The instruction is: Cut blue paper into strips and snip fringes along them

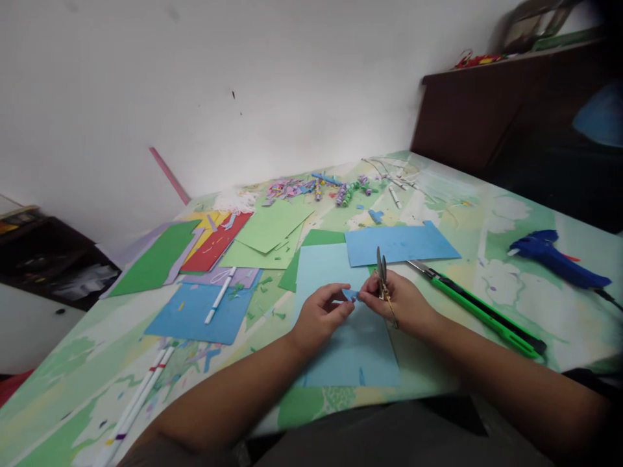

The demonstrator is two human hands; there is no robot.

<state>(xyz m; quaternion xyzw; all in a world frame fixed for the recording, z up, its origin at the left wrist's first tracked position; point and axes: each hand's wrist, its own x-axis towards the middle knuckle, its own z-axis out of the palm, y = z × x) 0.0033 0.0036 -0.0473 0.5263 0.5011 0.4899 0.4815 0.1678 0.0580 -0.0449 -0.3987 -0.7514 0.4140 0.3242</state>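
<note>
Between both hands is a small blue paper piece [350, 295], pinched in the fingertips of my left hand [318, 318] and touched at its right end by the fingers of my right hand [402, 301]. A pair of scissors [382, 275] hangs in my right hand too, blades pointing up and handle loops around the fingers. Beneath the hands lies a light blue sheet [348, 353], with a small blue scrap [361, 375] near its lower edge. Just beyond the scissors is a darker blue sheet [402, 243].
A green utility knife [487, 311] lies right of my right forearm, and a blue glue gun [559, 259] is farther right. Colored sheets, including green [153, 259] and red [219, 243], cover the left. Rolled paper curls [345, 193] and scraps [287, 189] lie at the back.
</note>
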